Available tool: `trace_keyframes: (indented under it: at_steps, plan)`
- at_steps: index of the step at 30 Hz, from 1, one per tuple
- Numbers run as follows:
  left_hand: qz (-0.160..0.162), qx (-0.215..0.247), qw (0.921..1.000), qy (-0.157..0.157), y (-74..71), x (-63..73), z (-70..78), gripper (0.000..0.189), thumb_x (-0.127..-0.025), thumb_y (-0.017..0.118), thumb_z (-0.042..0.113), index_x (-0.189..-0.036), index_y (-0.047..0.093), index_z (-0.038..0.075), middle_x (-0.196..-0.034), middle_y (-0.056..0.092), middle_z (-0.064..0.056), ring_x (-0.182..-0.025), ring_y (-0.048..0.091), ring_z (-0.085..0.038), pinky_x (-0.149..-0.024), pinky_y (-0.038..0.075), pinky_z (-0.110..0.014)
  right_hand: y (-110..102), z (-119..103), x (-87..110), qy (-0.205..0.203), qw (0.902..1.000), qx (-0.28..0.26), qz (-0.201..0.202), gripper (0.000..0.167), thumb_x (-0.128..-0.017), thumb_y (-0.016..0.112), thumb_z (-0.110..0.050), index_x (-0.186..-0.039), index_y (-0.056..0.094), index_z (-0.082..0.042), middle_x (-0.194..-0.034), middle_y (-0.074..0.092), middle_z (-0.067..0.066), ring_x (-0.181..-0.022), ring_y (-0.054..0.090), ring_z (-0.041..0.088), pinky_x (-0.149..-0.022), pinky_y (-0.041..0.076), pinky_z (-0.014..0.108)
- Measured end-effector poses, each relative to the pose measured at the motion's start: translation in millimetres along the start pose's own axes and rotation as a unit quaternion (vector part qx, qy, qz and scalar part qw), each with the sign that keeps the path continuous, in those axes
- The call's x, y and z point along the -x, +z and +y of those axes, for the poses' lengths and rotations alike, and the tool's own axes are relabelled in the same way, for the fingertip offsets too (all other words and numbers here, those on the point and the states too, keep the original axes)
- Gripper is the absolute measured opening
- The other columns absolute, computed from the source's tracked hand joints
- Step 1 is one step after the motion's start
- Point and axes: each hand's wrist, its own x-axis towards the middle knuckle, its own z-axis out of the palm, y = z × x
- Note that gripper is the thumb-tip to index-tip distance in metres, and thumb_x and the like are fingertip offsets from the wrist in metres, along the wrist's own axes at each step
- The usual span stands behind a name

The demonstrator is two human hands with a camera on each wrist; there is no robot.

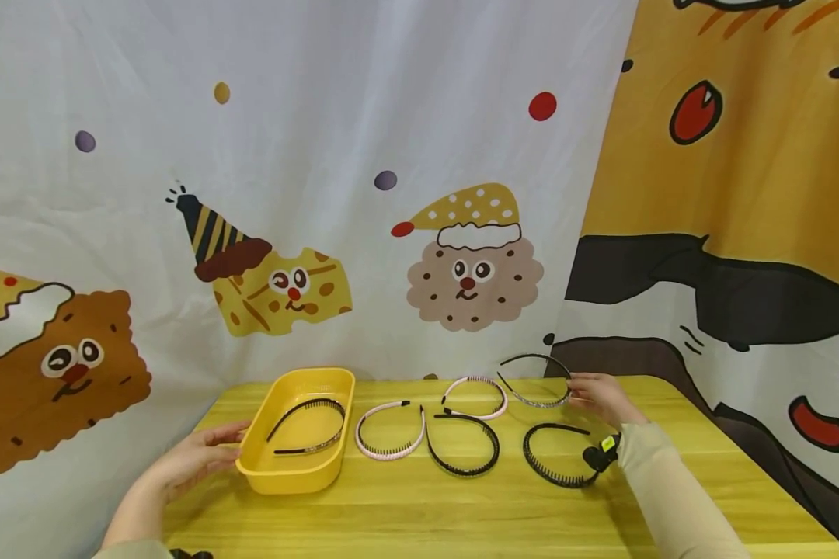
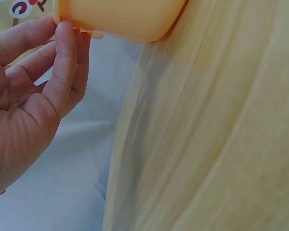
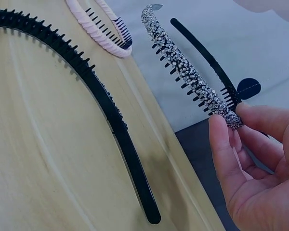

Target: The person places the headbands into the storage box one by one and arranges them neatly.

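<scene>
Nearest you on the counter [image 1: 405, 512], toward its left edge, sits the yellow basket [image 1: 297, 483], an oblong tub with rounded corners; your left hand [image 1: 199, 458] pinches its rim at the left side. Inside it lies a black headband [image 1: 315, 448] with a shiny stretch along one arm.

To the right of the basket, a toothed black headband [image 1: 559, 480] rests under your right forearm, and a plainer black headband [image 1: 464, 470] lies mid-counter. Just beside the basket is a pink wrapped headband [image 1: 391, 455] with dark teeth and tips.

Farther back, near the far edge, lies a second pink headband [image 1: 492, 415].

Farthest off, by the far edge toward the right corner, your right hand [image 1: 601, 394] holds the glittery headband [image 3: 185, 74] at one side, between thumb and fingers. Its outer face is crusted with silvery sparkle over a slim black band, dark teeth lining the inside, one bare black arm curving away. Behind it hangs the printed cloth [image 1: 287, 155].
</scene>
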Motion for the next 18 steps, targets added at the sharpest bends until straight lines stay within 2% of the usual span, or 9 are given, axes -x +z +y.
trace_keyframes:
  at_steps: [7,13,18]
  plan:
    - [-0.003,-0.008,0.9999,0.008,0.2,-0.4,2.5,0.067,-0.098,0.056,0.008,-0.146,0.016,-0.017,-0.135,0.044,-0.029,-0.109,0.059,-0.016,-0.089,0.051,-0.031,3,-2,1.5,-0.013,0.9999,-0.008,-0.004,0.056,-0.1,0.053,-0.006,-0.144,0.027,0.017,-0.097,0.059,0.004,-0.081,0.06,0.012,-0.084,0.054,0.033]
    - [-0.001,-0.01,0.9999,-0.001,1.3,1.4,2.4,0.068,-0.097,0.058,0.009,-0.145,0.017,-0.018,-0.135,0.045,-0.028,-0.108,0.059,-0.014,-0.089,0.051,-0.031,9,0,3.9,-0.01,0.9999,0.008,-0.006,0.055,-0.1,0.052,-0.008,-0.144,0.029,0.016,-0.106,0.056,0.011,-0.084,0.059,0.014,-0.081,0.055,0.031]
    - [-0.003,-0.008,0.9999,0.006,-0.4,0.7,2.0,0.066,-0.098,0.056,0.008,-0.145,0.018,-0.017,-0.134,0.047,-0.024,-0.107,0.059,-0.013,-0.088,0.051,-0.03,15,-4,3.5,-0.016,0.9997,0.019,-0.007,0.055,-0.101,0.052,-0.01,-0.145,0.03,0.013,-0.124,0.05,0.022,-0.087,0.058,0.014,-0.09,0.052,0.038]
